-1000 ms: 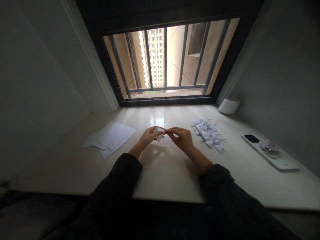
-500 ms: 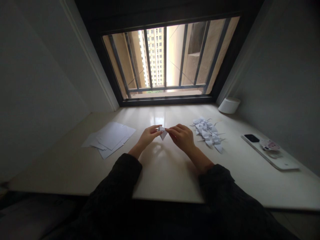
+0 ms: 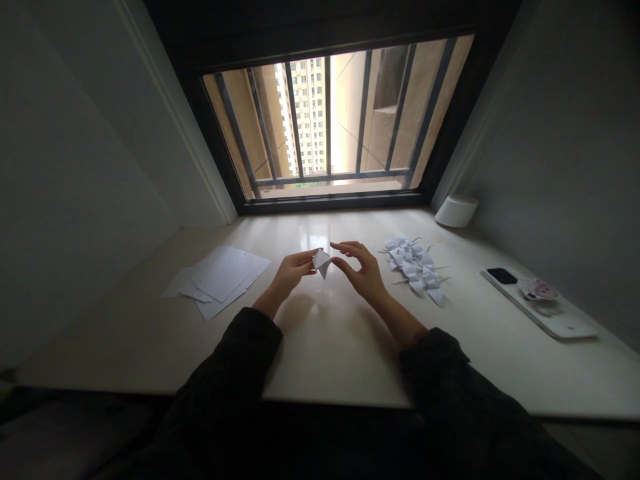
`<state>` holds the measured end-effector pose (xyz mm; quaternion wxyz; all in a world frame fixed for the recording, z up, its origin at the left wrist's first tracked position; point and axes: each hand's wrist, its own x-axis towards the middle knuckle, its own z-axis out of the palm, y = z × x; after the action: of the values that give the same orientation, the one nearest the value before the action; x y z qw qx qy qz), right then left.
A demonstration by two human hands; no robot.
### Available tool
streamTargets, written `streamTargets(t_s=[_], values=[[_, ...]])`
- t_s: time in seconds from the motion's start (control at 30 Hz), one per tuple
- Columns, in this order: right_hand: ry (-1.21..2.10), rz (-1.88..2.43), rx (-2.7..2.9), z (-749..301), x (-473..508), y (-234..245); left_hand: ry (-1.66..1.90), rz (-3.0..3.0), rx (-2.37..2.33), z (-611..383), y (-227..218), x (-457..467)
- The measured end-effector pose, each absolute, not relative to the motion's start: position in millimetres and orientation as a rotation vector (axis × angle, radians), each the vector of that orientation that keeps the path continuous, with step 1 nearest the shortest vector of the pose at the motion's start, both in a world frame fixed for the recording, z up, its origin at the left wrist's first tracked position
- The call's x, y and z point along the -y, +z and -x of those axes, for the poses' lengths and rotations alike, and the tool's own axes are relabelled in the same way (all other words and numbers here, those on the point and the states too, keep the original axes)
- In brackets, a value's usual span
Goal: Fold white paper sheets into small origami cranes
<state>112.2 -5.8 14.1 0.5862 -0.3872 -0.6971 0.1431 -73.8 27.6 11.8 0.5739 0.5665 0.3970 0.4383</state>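
A small folded piece of white paper [image 3: 321,261] is pinched between the thumb and fingers of my left hand [image 3: 291,273], above the middle of the counter. One of its points hangs downward. My right hand [image 3: 364,272] is just to the right of it, thumb and fingers spread apart. The right thumb tip is at the paper's right edge; whether it touches I cannot tell. To the right lies a cluster of folded white paper cranes [image 3: 414,267]. Loose sheets of white paper [image 3: 225,275] are piled to the left.
A phone [image 3: 565,323] with a round pink grip lies on the right of the white counter [image 3: 340,360]. Near the window's right corner stands a white cylindrical object [image 3: 456,211]. The barred window [image 3: 327,193] closes off the back, with walls on both sides.
The right fingers have opened and lifted off the paper, where they were pinching its right side. My left hand still holds the paper, now turned slightly.
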Motion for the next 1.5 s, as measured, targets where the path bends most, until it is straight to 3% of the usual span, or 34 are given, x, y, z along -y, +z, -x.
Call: streamTargets(t_s=[0.1,0.43,0.8,1.33,1.5], values=[[0.598,0.854,1.621,-113.3,-0.4,9.0,1.038,-1.306,-0.916,73.8,13.2,-26.9],[0.896,0.830,1.484,-108.1,-6.1,1.0,1.021,-1.465,-0.898,71.8,16.1,-23.8],[0.561,1.008,1.495,-104.0,2.5,5.4,1.047,-1.704,-0.875,71.2,17.0,-22.1],[0.574,1.047,1.466,-107.5,1.5,5.0,1.007,-1.928,-0.883,74.2,16.1,-20.6],[0.596,1.084,1.441,-108.9,-0.2,3.7,1.280,-2.245,-0.961,72.5,25.2,-13.7]])
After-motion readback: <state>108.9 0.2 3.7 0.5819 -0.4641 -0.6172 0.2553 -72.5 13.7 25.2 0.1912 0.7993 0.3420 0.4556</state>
